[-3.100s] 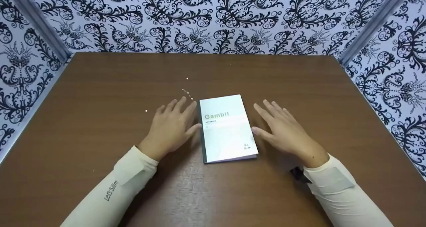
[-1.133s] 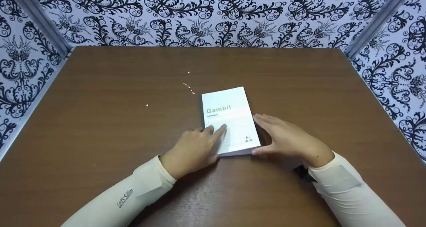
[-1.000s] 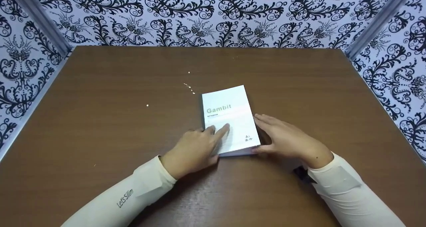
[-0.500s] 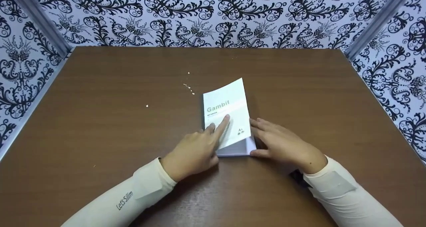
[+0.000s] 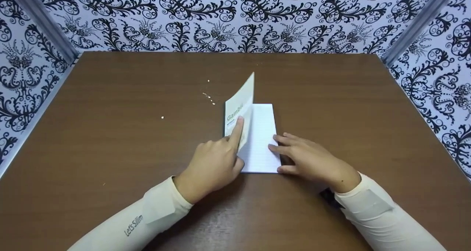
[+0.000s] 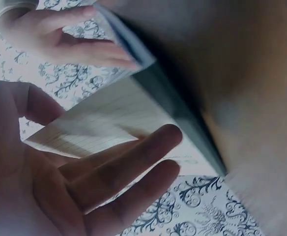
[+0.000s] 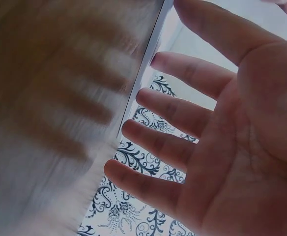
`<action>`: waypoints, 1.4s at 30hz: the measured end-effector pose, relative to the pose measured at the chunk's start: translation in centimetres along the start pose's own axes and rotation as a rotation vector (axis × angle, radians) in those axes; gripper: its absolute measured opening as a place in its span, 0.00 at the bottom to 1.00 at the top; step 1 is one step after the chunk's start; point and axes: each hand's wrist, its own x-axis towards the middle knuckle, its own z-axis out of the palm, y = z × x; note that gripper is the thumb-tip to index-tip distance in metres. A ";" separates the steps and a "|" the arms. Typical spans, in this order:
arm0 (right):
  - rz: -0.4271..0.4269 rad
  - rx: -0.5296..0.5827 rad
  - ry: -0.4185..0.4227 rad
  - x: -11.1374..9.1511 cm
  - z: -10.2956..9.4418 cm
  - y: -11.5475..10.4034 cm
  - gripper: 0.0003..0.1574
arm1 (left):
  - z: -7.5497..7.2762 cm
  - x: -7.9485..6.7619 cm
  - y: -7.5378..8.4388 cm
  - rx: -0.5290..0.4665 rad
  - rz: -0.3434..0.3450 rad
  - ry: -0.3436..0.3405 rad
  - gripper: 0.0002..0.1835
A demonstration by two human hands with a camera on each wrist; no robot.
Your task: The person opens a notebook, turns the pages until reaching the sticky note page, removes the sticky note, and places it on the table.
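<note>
A notebook (image 5: pixel 261 133) lies partly opened on the table. Its pale "Gambit" cover (image 5: pixel 239 98) stands up steeply, curving from the dark spine, with a lined page bare to its right. My left hand (image 5: pixel 211 166) holds the cover near its lower part, index finger extended along the printed side and thumb by the lower edge. In the left wrist view, lined paper (image 6: pixel 89 123) shows between thumb and fingers. At the notebook's right edge, my right hand (image 5: pixel 312 159) rests thumb and fingertips on the page; its fingers spread straight in the right wrist view.
Small white specks (image 5: pixel 208 96) lie on the brown table (image 5: pixel 147 85) behind and left of the notebook. Patterned panels (image 5: pixel 235 19) enclose the table's back and sides. A dark object (image 5: pixel 331 198) sits beneath my right wrist.
The notebook was closed and flat, both hands beside it. My left hand has come onto the cover, which has risen and swung left, uncovering the lined page; my right hand has moved to the page edge.
</note>
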 end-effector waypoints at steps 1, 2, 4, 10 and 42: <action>0.003 0.005 -0.003 0.0 0.0 0.0 0.38 | -0.2 0.1 -0.1 0.009 0.003 0.033 0.45; 0.006 0.010 -0.005 0.0 0.0 0.0 0.38 | -0.5 0.1 -0.1 0.017 0.006 0.068 0.44; 0.008 0.015 -0.007 0.0 0.0 0.0 0.38 | -1.0 0.3 -0.3 0.033 0.013 0.136 0.43; 0.025 0.036 -0.027 0.1 0.0 0.0 0.38 | -2.7 0.6 -0.8 0.020 0.007 0.267 0.40; 0.063 0.048 -0.074 -0.2 0.0 -0.3 0.43 | -3.6 0.4 -3.4 0.493 0.031 0.158 0.21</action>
